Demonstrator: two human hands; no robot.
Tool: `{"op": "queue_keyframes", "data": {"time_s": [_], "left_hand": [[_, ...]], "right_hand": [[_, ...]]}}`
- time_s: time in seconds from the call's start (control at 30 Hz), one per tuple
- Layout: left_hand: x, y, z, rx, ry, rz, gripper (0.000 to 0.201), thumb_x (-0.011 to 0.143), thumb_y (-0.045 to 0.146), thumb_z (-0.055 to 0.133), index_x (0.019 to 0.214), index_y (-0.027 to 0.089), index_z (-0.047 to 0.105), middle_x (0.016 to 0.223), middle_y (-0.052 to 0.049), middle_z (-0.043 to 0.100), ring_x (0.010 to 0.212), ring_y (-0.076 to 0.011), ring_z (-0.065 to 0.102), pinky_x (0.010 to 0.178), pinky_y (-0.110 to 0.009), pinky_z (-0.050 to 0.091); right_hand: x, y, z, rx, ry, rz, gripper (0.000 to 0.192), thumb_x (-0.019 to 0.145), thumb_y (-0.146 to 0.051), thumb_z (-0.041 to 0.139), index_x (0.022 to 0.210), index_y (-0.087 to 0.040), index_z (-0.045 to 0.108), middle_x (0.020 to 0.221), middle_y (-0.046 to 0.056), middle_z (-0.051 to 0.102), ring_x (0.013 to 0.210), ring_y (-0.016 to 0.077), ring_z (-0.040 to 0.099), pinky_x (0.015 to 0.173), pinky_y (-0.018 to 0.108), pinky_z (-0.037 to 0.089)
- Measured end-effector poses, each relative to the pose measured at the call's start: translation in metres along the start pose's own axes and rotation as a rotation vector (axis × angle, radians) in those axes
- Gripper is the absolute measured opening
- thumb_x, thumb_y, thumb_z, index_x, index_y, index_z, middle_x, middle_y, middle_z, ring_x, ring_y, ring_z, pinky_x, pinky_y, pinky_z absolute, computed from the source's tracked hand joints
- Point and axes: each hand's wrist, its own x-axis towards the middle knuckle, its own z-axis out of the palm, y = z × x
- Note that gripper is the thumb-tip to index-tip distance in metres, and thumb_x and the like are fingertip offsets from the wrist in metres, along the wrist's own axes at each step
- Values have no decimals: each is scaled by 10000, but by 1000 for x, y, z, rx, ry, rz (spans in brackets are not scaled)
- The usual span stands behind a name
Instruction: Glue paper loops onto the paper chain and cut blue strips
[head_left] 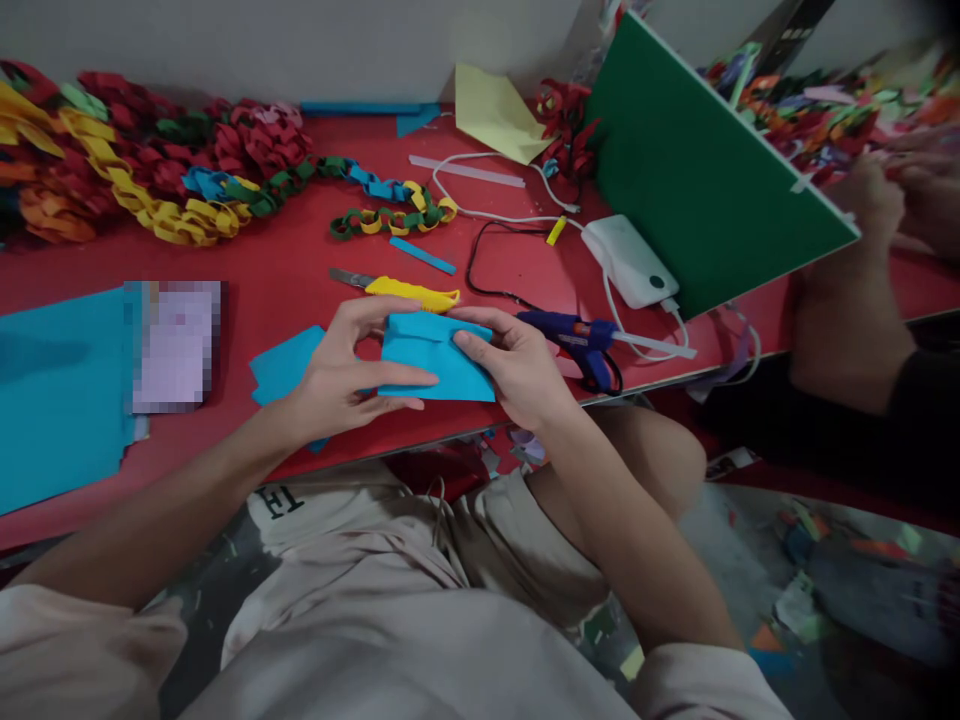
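Both my hands hold a folded piece of blue paper (435, 360) above the near edge of the red table (285, 270). My left hand (349, 365) grips its left side, thumb over the front and fingers curled behind the top. My right hand (510, 365) pinches the right side, with a finger along the top fold. Another blue scrap (283, 368) lies on the table under my left hand. A yellow utility knife (409, 291) rests just beyond the paper.
A blue glue gun (577, 338) lies right of my right hand, by a white power bank (628, 262) with cables. Paper chains (150, 160) pile at back left. A blue sheet stack (60, 390) sits left. A green board (697, 170) leans right; another person's hands (892, 195) work behind it.
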Motion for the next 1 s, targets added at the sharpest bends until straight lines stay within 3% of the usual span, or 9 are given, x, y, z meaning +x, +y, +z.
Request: {"op": "queue_keyframes", "data": {"time_s": [0.17,0.3,0.4,0.5,0.57,0.63,0.77,0.9,1.0], "left_hand": [[-2,6,4,-16,116,30,116,874,445,797,875,329,803,1404,-56,580,1296,-311,587,1023,-444,565],[1,13,6,-62,179,-143,129,939,380,725,996,272,765,1499,-69,560,1396,-298,551,1077,-449,550],[2,15,12,-221,209,-329,455,942,405,711,1366,292,590,1440,-107,631,1231,-247,676,956,-376,611],[2,14,17,-325,267,-469,719,906,425,746,1517,291,392,1287,-111,716,1018,-200,747,854,-315,627],[2,14,19,-342,279,-508,723,885,422,768,1494,262,413,1167,-95,753,936,-188,758,840,-310,629],[4,14,17,-370,268,-530,706,866,417,786,1462,240,450,1065,-73,773,863,-182,763,818,-314,636],[8,16,13,-434,249,-620,671,849,437,801,1412,207,518,952,-55,788,775,-183,767,760,-312,650],[10,15,13,-489,228,-727,437,841,503,792,1119,177,701,938,-65,803,751,-204,773,704,-317,666],[8,12,13,-506,240,-738,372,809,525,819,944,188,738,917,-55,811,768,-218,775,717,-328,679]], "right_hand": [[-1,-1,3,-142,8,-166,304,848,-362,795,1116,-222,765,1165,55,786,1063,207,730,890,323,601],[-4,-8,7,-156,7,-170,282,900,-375,729,1135,-222,753,999,31,787,733,149,734,616,265,585],[-5,-11,9,-106,-45,-126,325,922,-469,709,1130,-225,755,811,-2,745,588,133,690,512,253,546],[-6,-12,9,-49,-87,-141,456,982,-621,573,1143,-231,748,840,23,746,684,158,725,572,275,583],[-6,-11,10,-57,-80,-134,534,986,-689,510,1182,-242,726,894,39,758,724,169,735,597,289,593],[-5,-10,11,-110,-33,-132,517,947,-681,596,1209,-248,703,898,33,762,695,163,726,594,289,590],[-1,-6,11,-209,25,-162,401,910,-487,732,1216,-232,689,938,25,772,676,144,709,642,288,605],[0,-2,11,-258,30,-192,359,890,-361,747,1222,-234,692,1079,52,777,889,185,746,765,312,627],[0,-1,12,-200,8,-176,364,886,-407,756,1193,-223,688,1054,50,780,822,179,756,692,297,618]]}}
